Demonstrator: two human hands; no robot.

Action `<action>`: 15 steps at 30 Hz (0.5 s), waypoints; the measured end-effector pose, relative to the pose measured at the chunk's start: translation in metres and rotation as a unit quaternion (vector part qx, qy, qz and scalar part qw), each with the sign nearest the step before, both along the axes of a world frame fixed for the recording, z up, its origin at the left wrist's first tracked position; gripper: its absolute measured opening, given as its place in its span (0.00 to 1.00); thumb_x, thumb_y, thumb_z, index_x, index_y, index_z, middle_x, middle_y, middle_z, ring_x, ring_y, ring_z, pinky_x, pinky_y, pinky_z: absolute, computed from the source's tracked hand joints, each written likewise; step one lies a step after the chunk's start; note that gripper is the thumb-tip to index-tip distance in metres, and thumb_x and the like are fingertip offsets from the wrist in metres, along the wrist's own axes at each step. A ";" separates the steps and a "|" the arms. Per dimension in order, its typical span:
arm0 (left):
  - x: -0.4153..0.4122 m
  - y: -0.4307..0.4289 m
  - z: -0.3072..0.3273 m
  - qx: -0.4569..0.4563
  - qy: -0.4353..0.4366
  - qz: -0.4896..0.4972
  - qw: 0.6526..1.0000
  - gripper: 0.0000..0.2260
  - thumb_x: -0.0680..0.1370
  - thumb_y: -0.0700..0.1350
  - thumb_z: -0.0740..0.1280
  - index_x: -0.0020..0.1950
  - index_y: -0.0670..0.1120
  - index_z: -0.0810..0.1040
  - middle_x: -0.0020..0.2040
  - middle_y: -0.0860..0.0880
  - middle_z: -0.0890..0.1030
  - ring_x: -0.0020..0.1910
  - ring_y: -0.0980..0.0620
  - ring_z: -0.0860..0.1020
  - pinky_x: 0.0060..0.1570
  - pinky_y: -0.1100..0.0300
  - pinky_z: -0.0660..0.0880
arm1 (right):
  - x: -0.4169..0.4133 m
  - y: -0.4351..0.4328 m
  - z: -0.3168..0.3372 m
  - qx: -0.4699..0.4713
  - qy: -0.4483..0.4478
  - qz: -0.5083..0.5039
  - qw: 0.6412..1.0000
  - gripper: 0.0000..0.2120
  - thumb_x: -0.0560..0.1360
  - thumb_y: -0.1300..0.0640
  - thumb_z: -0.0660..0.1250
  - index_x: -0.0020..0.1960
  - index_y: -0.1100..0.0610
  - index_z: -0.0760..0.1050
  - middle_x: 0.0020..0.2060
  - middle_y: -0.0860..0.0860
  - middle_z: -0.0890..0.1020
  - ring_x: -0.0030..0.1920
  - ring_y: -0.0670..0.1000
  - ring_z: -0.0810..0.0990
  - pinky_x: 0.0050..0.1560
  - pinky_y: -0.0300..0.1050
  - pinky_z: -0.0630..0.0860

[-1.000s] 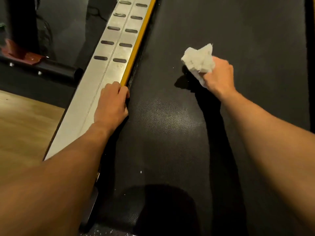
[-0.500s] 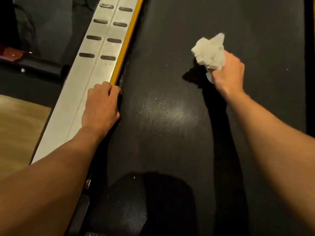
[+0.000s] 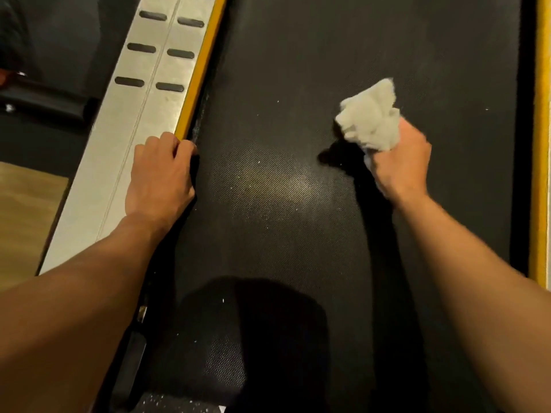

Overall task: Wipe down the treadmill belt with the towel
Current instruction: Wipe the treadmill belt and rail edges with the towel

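1. My right grip (image 3: 402, 162) is pressed into a fist around the towel (image 3: 371, 117), pinching the crumpled white cloth tight.
2. Most of the towel bulges out of the top of the fist, up and to its left; a smaller tail shows beneath my fingers.
3. The fist and towel are over the right half of the treadmill belt (image 3: 283, 70), with a dark shadow just to their lower left. I cannot tell whether the cloth touches the belt.
4. The belt is black and textured, with a pale dusty patch and white specks between my two arms.
5. My left grip (image 3: 159, 177) lies palm down on the silver side rail (image 3: 125, 138), fingers curled over its inner edge where the yellow strip (image 3: 202, 64) meets the belt.
6. The two grips are well apart.
7. A second yellow edge (image 3: 541, 144) runs along the belt's right side, and wooden floor (image 3: 24, 210) shows left of the rail.
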State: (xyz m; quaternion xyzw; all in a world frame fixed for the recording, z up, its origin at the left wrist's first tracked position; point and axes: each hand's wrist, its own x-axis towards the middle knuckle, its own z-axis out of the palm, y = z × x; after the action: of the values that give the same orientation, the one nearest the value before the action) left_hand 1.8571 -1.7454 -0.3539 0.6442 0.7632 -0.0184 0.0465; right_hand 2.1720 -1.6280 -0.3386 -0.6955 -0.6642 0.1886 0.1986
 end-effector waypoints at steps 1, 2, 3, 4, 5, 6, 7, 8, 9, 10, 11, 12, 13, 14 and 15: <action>0.000 0.001 0.000 0.000 0.003 -0.002 1.000 0.23 0.71 0.40 0.75 0.64 0.41 0.73 0.56 0.37 0.73 0.51 0.39 0.71 0.52 0.48 0.72 | 0.006 0.010 -0.004 -0.018 -0.009 -0.032 0.999 0.07 0.68 0.59 0.65 0.44 0.50 0.73 0.42 0.53 0.82 0.43 0.53 0.77 0.47 0.48 0.73; 0.000 0.002 -0.001 -0.002 0.006 -0.002 1.000 0.23 0.71 0.40 0.75 0.63 0.41 0.73 0.56 0.37 0.73 0.51 0.39 0.71 0.52 0.47 0.72 | 0.006 0.012 -0.009 -0.027 -0.023 -0.039 0.999 0.07 0.68 0.59 0.63 0.42 0.48 0.71 0.42 0.53 0.82 0.43 0.54 0.78 0.46 0.50 0.74; 0.000 0.002 -0.001 -0.003 0.008 0.000 1.000 0.23 0.70 0.41 0.75 0.63 0.41 0.73 0.56 0.37 0.73 0.51 0.39 0.71 0.52 0.47 0.72 | 0.000 0.004 -0.013 -0.028 -0.039 -0.025 0.999 0.07 0.67 0.60 0.62 0.43 0.49 0.71 0.42 0.54 0.82 0.43 0.57 0.79 0.45 0.51 0.75; 0.000 0.002 -0.001 -0.006 0.009 0.002 1.000 0.23 0.70 0.41 0.75 0.63 0.41 0.73 0.55 0.37 0.73 0.51 0.39 0.71 0.52 0.47 0.72 | -0.008 -0.011 -0.016 -0.033 -0.050 0.007 0.998 0.08 0.66 0.61 0.62 0.44 0.52 0.73 0.43 0.56 0.82 0.44 0.60 0.80 0.44 0.52 0.76; 0.000 0.002 0.000 -0.009 0.009 0.003 1.000 0.23 0.70 0.40 0.76 0.63 0.41 0.73 0.55 0.37 0.73 0.51 0.39 0.71 0.52 0.47 0.72 | -0.018 -0.032 -0.017 -0.040 -0.068 0.054 0.995 0.08 0.67 0.62 0.63 0.44 0.54 0.75 0.42 0.56 0.82 0.44 0.62 0.80 0.43 0.51 0.76; 0.000 0.002 0.001 -0.012 0.010 0.002 1.000 0.23 0.70 0.40 0.76 0.63 0.41 0.73 0.55 0.37 0.73 0.50 0.38 0.71 0.51 0.47 0.72 | -0.027 -0.056 -0.014 -0.056 -0.086 0.116 0.988 0.07 0.67 0.63 0.65 0.44 0.54 0.76 0.41 0.55 0.83 0.45 0.62 0.80 0.41 0.48 0.73; 0.000 0.002 0.002 -0.013 0.010 0.002 1.000 0.23 0.70 0.40 0.76 0.63 0.41 0.73 0.55 0.37 0.73 0.50 0.38 0.71 0.50 0.47 0.72 | -0.035 -0.079 -0.009 -0.075 -0.089 0.181 0.977 0.06 0.68 0.62 0.66 0.42 0.53 0.76 0.41 0.52 0.83 0.45 0.61 0.80 0.40 0.45 0.68; 0.000 0.002 0.002 -0.014 0.011 0.000 1.000 0.23 0.70 0.40 0.76 0.63 0.40 0.74 0.54 0.37 0.73 0.50 0.38 0.71 0.50 0.47 0.72 | -0.040 -0.096 0.000 -0.089 -0.063 0.231 0.967 0.06 0.69 0.62 0.67 0.41 0.51 0.76 0.40 0.50 0.83 0.45 0.59 0.80 0.39 0.40 0.64; 0.000 0.002 0.002 -0.015 0.013 -0.003 1.000 0.23 0.70 0.40 0.75 0.63 0.40 0.74 0.54 0.37 0.73 0.49 0.38 0.71 0.50 0.46 0.72 | -0.040 -0.102 0.009 -0.095 -0.013 0.245 0.965 0.07 0.69 0.61 0.66 0.43 0.51 0.77 0.41 0.49 0.83 0.44 0.56 0.81 0.41 0.39 0.65; -0.001 0.002 0.001 -0.016 0.015 -0.005 1.000 0.23 0.70 0.40 0.75 0.63 0.40 0.73 0.54 0.37 0.73 0.49 0.38 0.71 0.49 0.46 0.72 | -0.036 -0.096 0.016 -0.090 0.045 0.212 0.972 0.09 0.67 0.61 0.66 0.45 0.51 0.79 0.41 0.49 0.83 0.43 0.54 0.81 0.43 0.42 0.70; -0.001 0.001 0.001 -0.017 0.017 -0.007 1.000 0.23 0.70 0.40 0.75 0.63 0.40 0.73 0.54 0.37 0.73 0.49 0.38 0.71 0.49 0.46 0.72 | -0.029 -0.079 0.020 -0.070 0.087 0.151 0.982 0.10 0.65 0.60 0.65 0.45 0.51 0.79 0.40 0.49 0.83 0.40 0.51 0.79 0.43 0.44 0.73; -0.001 0.001 0.001 -0.019 0.019 -0.006 1.000 0.23 0.70 0.40 0.75 0.63 0.40 0.73 0.54 0.37 0.73 0.49 0.39 0.71 0.49 0.46 0.72 | -0.022 -0.055 0.023 -0.051 0.117 0.079 0.989 0.09 0.65 0.59 0.65 0.43 0.50 0.77 0.37 0.49 0.81 0.37 0.48 0.77 0.40 0.45 0.74; -0.001 0.001 0.001 -0.021 0.018 -0.005 1.000 0.23 0.70 0.40 0.75 0.63 0.41 0.73 0.54 0.37 0.73 0.49 0.39 0.71 0.50 0.47 0.72 | -0.016 -0.028 0.022 -0.039 0.128 0.016 0.991 0.06 0.66 0.58 0.65 0.41 0.49 0.75 0.36 0.49 0.79 0.36 0.48 0.75 0.39 0.45 0.73; -0.001 0.002 0.001 -0.022 0.017 -0.002 1.000 0.23 0.70 0.40 0.75 0.63 0.41 0.73 0.54 0.37 0.73 0.50 0.39 0.71 0.50 0.47 0.72 | -0.012 -0.004 0.020 -0.044 0.108 -0.018 0.993 0.04 0.68 0.58 0.64 0.42 0.49 0.73 0.37 0.50 0.79 0.38 0.51 0.77 0.40 0.45 0.74; 0.000 0.002 0.002 -0.023 0.014 0.000 1.000 0.23 0.70 0.41 0.75 0.63 0.41 0.73 0.55 0.38 0.73 0.50 0.39 0.71 0.51 0.47 0.72 | -0.012 0.012 0.016 -0.055 0.063 -0.026 0.996 0.04 0.71 0.57 0.64 0.44 0.51 0.75 0.40 0.52 0.81 0.42 0.55 0.80 0.44 0.45 0.74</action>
State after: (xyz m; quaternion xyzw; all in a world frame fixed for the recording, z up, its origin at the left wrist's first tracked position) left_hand 1.8569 -1.7431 -0.3524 0.6424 0.7633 -0.0451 0.0510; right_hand 2.1601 -1.6155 -0.3230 -0.7089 -0.6209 0.2630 0.2068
